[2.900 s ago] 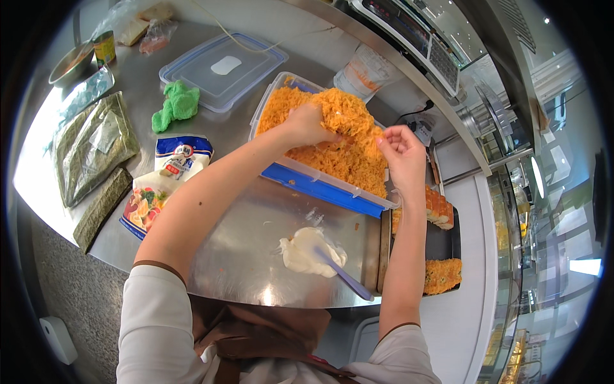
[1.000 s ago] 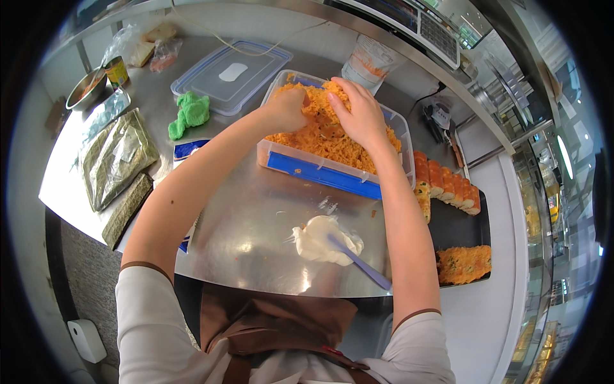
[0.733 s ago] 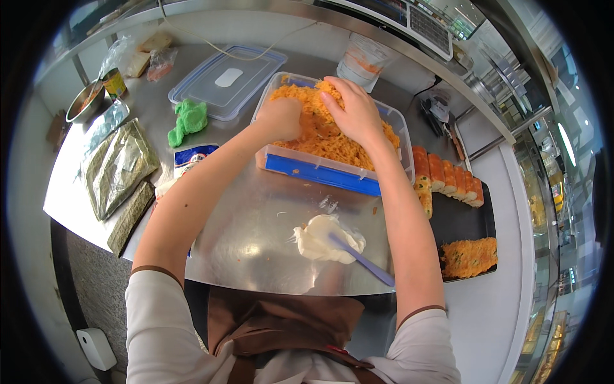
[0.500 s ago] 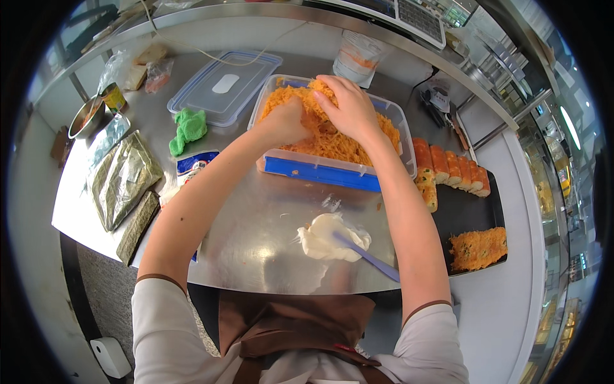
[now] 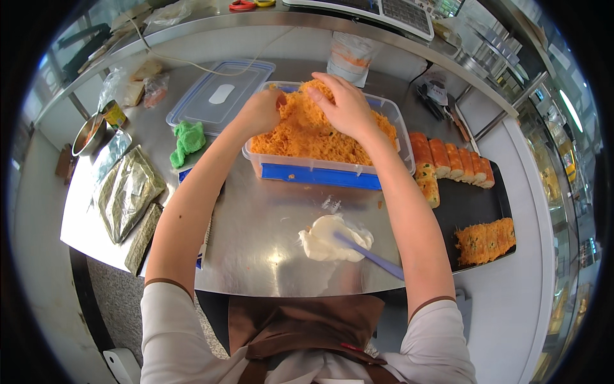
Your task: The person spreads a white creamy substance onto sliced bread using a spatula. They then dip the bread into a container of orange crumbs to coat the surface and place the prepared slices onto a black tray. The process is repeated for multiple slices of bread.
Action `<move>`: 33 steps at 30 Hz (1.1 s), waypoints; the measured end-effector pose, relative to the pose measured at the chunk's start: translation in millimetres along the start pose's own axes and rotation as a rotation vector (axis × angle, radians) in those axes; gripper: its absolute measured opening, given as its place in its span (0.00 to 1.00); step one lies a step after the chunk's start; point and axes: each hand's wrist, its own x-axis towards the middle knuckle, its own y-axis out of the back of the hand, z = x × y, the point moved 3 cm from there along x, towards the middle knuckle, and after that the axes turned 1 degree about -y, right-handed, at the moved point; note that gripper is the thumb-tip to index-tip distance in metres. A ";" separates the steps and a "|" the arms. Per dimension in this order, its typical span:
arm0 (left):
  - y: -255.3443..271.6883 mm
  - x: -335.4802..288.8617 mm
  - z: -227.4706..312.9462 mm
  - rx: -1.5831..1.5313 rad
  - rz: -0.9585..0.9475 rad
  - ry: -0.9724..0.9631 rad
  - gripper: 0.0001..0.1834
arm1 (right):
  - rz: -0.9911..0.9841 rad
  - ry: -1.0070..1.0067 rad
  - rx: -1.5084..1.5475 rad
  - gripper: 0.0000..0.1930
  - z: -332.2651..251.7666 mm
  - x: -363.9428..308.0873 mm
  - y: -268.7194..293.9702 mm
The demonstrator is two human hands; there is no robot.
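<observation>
A clear plastic tub (image 5: 320, 168) with a blue band along its front is heaped with shredded orange meat floss (image 5: 300, 144). At the tub's left side, my left hand (image 5: 261, 114) curls its fingers around some floss; the fingertips are partly hidden. Over the back of the heap, my right hand (image 5: 345, 109) grips a floss-covered piece (image 5: 313, 96), and what lies under the coating cannot be seen. In front of the tub, a mound of white cream (image 5: 329, 240) is spread on the steel table, and a purple spatula (image 5: 374, 257) rests in it.
On the right, a black tray (image 5: 457, 211) bears browned bread pieces (image 5: 451, 160) and a floss-coated piece (image 5: 486, 242). The tub's lid (image 5: 220, 96), a green cloth (image 5: 187, 142), a bagged seaweed pack (image 5: 131, 192) and a metal bowl (image 5: 89, 134) stand left. A steel shelf (image 5: 288, 20) crosses the back.
My left hand has drawn back out of the middle of the floss to the tub's left side. My right hand stays on the floss-covered piece. The view has shifted slightly.
</observation>
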 end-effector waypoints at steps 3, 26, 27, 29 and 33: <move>-24.3 8.7 -15.9 0.135 0.093 -0.147 0.26 | 0.044 -0.106 0.135 0.26 6.5 3.7 8.5; -22.4 -6.6 10.2 -0.601 -0.137 0.244 0.15 | -0.382 -0.810 0.765 0.10 47.4 -67.5 12.6; -20.0 -6.2 9.3 -0.634 -0.176 0.238 0.15 | -0.299 -0.834 0.843 0.10 43.9 -70.2 13.7; -14.6 -7.7 6.8 -0.673 -0.193 0.231 0.17 | -0.198 -0.821 0.867 0.12 51.1 -72.0 17.5; -6.5 -14.3 10.3 -0.482 -0.199 0.173 0.26 | -0.321 -0.745 0.592 0.17 68.9 -83.1 24.1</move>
